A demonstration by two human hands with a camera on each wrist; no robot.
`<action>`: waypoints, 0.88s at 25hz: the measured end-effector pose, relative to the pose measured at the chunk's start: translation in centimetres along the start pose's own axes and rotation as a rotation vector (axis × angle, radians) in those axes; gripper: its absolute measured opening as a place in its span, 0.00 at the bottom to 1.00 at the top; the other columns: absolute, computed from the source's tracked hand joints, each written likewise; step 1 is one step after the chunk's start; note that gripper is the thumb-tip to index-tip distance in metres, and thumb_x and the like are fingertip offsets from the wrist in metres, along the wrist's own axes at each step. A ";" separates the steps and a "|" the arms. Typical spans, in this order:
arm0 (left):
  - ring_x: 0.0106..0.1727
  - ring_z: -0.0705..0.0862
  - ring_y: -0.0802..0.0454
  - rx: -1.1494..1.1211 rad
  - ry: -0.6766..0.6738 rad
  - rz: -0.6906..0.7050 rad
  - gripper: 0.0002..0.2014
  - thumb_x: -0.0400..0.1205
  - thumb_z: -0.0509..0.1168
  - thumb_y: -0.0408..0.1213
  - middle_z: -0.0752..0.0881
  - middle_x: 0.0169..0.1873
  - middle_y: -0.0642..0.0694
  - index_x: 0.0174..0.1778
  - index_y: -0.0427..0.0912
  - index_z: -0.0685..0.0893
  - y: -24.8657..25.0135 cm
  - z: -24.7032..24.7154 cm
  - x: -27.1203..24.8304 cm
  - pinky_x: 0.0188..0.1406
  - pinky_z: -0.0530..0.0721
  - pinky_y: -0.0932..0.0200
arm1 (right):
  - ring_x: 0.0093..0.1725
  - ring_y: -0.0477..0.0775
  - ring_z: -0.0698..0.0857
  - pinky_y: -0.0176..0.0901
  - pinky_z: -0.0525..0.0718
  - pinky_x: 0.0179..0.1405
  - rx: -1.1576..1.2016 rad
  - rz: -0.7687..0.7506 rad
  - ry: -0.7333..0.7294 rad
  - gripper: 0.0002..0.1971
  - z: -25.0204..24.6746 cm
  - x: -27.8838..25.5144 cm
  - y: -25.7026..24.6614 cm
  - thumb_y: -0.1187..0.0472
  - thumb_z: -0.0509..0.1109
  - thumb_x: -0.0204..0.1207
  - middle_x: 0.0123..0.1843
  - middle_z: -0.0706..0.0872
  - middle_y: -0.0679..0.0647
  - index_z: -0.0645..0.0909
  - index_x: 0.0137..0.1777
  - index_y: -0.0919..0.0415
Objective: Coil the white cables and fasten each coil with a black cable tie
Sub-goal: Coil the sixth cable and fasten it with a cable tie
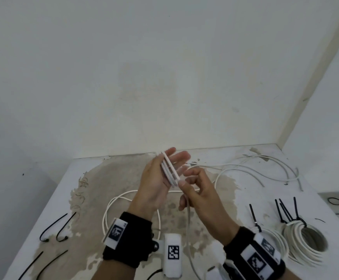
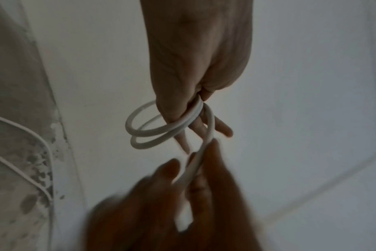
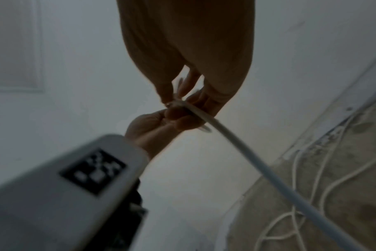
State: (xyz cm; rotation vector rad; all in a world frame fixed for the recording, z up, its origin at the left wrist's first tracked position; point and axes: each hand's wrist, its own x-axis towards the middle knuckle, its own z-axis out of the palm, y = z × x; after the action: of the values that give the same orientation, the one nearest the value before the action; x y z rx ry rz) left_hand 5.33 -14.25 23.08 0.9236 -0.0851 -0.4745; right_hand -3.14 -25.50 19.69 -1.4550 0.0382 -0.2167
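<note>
Seemingly white cable (image 1: 170, 171) looped round left hand (image 1: 158, 178), right hand (image 1: 199, 190) pinching strand

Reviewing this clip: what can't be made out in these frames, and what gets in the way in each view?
- Head view: loops of the white cable wrap the left hand; their far side is hidden behind it.
- Left wrist view: the right hand is motion-blurred, so its grip is unclear.
- Right wrist view: the left hand's wrist camera blocks the lower left.
- Head view: the finished coils overlap; their count is unclear.
</note>
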 end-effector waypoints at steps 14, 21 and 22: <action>0.16 0.63 0.63 0.123 -0.321 -0.434 0.11 0.89 0.54 0.41 0.65 0.25 0.54 0.49 0.40 0.79 3.1 -5.2 -2.4 0.17 0.57 0.68 | 0.22 0.48 0.71 0.38 0.69 0.19 -0.045 0.409 0.207 0.08 -9.0 4.5 3.2 0.62 0.63 0.89 0.33 0.72 0.54 0.78 0.47 0.63; 0.46 0.92 0.47 0.428 -0.054 -0.175 0.18 0.92 0.50 0.39 0.91 0.53 0.37 0.62 0.31 0.82 -0.1 -2.4 -1.8 0.43 0.90 0.57 | 0.27 0.53 0.82 0.43 0.80 0.22 -0.098 0.101 -0.037 0.12 -1.4 1.9 -1.9 0.66 0.60 0.89 0.39 0.85 0.56 0.85 0.61 0.60; 0.48 0.92 0.48 0.422 -0.024 -0.147 0.19 0.92 0.49 0.39 0.91 0.53 0.37 0.60 0.32 0.83 -0.3 -2.2 -1.6 0.45 0.90 0.56 | 0.28 0.55 0.84 0.43 0.82 0.23 -0.150 0.083 -0.064 0.11 -0.9 1.4 -1.4 0.66 0.61 0.89 0.40 0.86 0.57 0.85 0.61 0.60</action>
State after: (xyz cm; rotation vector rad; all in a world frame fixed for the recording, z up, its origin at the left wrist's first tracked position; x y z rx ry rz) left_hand 4.38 -12.01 21.73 1.3438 -0.1438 -0.6170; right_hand -2.05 -26.78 21.15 -1.6056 0.0639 -0.1015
